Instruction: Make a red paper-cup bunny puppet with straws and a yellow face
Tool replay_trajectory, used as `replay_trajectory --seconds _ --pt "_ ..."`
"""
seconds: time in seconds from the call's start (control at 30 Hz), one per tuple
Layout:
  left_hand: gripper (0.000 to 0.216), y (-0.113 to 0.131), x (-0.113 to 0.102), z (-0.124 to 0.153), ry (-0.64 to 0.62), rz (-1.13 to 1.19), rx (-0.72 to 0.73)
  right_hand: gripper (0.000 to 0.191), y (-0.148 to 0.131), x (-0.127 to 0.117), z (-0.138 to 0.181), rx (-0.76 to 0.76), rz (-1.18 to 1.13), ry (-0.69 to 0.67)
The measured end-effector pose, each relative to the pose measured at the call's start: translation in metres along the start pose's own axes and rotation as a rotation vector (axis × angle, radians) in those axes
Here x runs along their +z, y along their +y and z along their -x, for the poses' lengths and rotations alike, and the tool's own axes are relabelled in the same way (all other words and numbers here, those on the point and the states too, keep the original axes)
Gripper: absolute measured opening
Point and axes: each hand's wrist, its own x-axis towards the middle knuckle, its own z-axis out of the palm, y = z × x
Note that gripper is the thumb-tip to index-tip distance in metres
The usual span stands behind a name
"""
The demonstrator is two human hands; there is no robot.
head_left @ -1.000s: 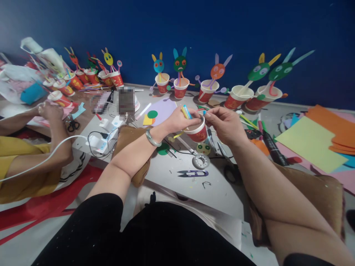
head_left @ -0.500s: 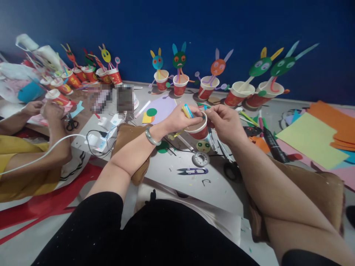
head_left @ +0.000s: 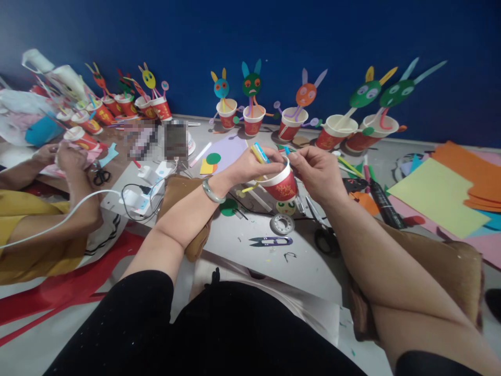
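Observation:
Over the middle of the table, my left hand (head_left: 256,164) grips a red paper cup (head_left: 282,189) with a white rim, its thumb at the opening. Yellow and blue strips (head_left: 260,152) stick up by its fingers. A yellow strip (head_left: 251,187) juts from the cup's left side. At the right of the rim, my right hand (head_left: 318,171) pinches a small blue piece (head_left: 287,150); its lower end is hidden. Just below the cup lie a round pale-green paper face (head_left: 286,207), a grey tape roll (head_left: 283,224) and purple thread snips (head_left: 271,242).
Finished cup figures, such as the orange-headed one (head_left: 306,95), line the blue wall. Black-handled scissors (head_left: 325,241), a black marker (head_left: 385,204) and coloured paper (head_left: 434,196) lie right. At left are a power strip (head_left: 151,189) and another person's hands (head_left: 72,155) with a cup.
The cup has turned and lowered slightly, so more of its red printed side shows. It now covers part of the paper face. Both hands stay at the rim.

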Motion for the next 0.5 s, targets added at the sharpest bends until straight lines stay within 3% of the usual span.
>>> replay_trajectory --seconds 0.2,0.5 --pt "0.043 0.006 0.001 0.000 -0.028 0.044 -0.021 0.060 -0.002 0.004 0.007 -0.125 0.177 0.085" --pt "0.039 0.001 0.001 -0.001 -0.029 0.034 -0.006 0.058 -0.001 0.005 0.007 -0.181 0.207 0.103"
